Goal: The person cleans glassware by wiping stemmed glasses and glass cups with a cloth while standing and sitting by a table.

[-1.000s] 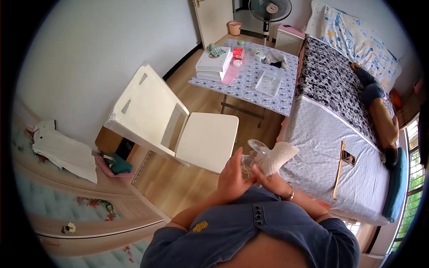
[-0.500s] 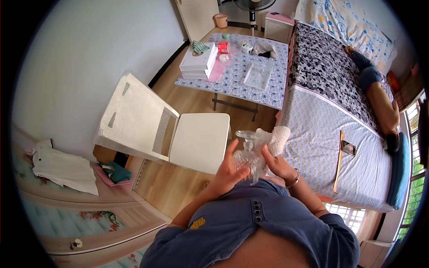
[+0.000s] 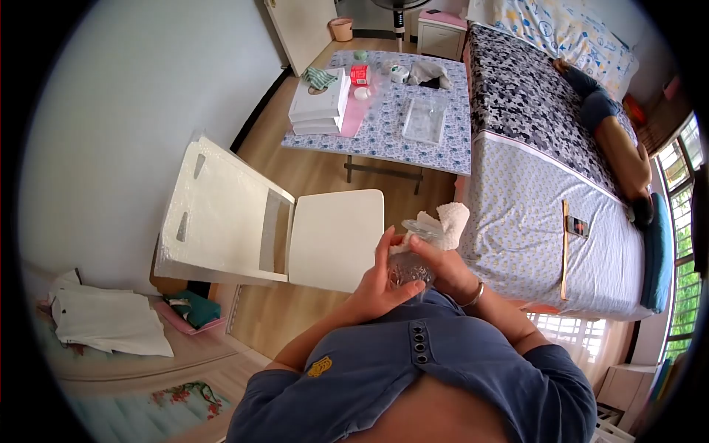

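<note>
Clear vessel (image 3: pixel 407 270) in half-curled L hand (image 3: pixel 377 286); R hand (image 3: pixel 446 267) gripping wht cloth (image 3: pixel 453 222).

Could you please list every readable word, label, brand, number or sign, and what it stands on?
No text is legible.
Red box: pale marks, too small to read.
Yellow shirt emblem: detail too small to read.
Phone: screen too blurred to read.
Glass vessel: no lettering visible.
</note>
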Demonstrator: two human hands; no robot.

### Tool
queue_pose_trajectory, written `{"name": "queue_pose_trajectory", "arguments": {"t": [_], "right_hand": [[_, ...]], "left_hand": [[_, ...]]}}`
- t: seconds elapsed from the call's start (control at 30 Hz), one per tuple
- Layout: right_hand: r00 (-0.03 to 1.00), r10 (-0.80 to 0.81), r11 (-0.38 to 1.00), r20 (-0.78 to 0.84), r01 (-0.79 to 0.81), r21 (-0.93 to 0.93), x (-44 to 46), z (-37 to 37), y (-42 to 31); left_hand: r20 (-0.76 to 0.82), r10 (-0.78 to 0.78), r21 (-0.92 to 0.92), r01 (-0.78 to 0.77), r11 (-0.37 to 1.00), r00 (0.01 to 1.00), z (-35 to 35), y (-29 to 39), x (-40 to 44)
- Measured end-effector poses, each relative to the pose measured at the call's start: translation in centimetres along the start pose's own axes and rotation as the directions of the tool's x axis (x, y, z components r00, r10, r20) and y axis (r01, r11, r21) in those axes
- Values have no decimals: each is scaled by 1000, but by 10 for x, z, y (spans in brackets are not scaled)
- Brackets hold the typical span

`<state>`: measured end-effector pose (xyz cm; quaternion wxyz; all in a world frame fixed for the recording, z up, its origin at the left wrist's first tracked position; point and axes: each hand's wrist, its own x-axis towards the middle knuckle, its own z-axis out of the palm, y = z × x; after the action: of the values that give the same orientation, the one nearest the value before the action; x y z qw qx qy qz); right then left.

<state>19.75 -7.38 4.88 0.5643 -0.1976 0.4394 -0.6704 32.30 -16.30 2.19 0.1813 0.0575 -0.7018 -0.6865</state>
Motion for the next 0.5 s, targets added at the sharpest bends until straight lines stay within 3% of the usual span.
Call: {"name": "queue_pose_trajectory", "arguments": {"t": [0.03, 0.1, 0.17, 0.23, 0.3, 0.33, 0.37, 0.4, 0.43, 0.47, 0.5], "right_hand": [[999, 44, 995, 28, -46, 88, 2, 5, -2], [999, -50, 996, 6, 49, 76, 5, 15, 0], [994, -111, 993, -21, 112, 35, 9, 24, 0], [993, -72, 996, -88, 76, 36, 16, 25, 8], [987, -37, 998, -156, 43, 38, 21, 31, 13], [977, -18, 997, -214, 32, 65, 22, 37, 15], [963, 1, 995, -270, 25, 93, 23, 43, 18], [946, -5, 996, -324, 34, 85, 25, 45, 25], [942, -12, 995, -334, 43, 85, 23, 45, 31], [918, -298, 906, -262, 186, -381, 19, 45, 37], [859, -507, 595, -73, 288, -751, 16, 44, 44]], "left_hand": [[10, 1, -5, -1, 1000, 1000, -9, 1, 0], [182, -56, -370, 121, 921, 982, -26, 4, 3], [215, 9, -344, 67, 937, 977, -39, 0, 8], [251, 70, -319, 14, 948, 965, -46, 0, 9], [176, -88, -223, 127, 967, 980, -48, 8, 6], [187, -85, -225, 127, 966, 979, -51, 11, 6], [163, -69, 182, 38, 983, 984, -55, 14, 7], [148, -39, 557, -51, 829, 988, -59, 16, 8], [160, -36, 554, -60, 830, 986, -62, 15, 8], [193, -64, 550, -54, 833, 979, -65, 14, 7], [225, -94, 547, -46, 836, 970, -69, 13, 7]]}}
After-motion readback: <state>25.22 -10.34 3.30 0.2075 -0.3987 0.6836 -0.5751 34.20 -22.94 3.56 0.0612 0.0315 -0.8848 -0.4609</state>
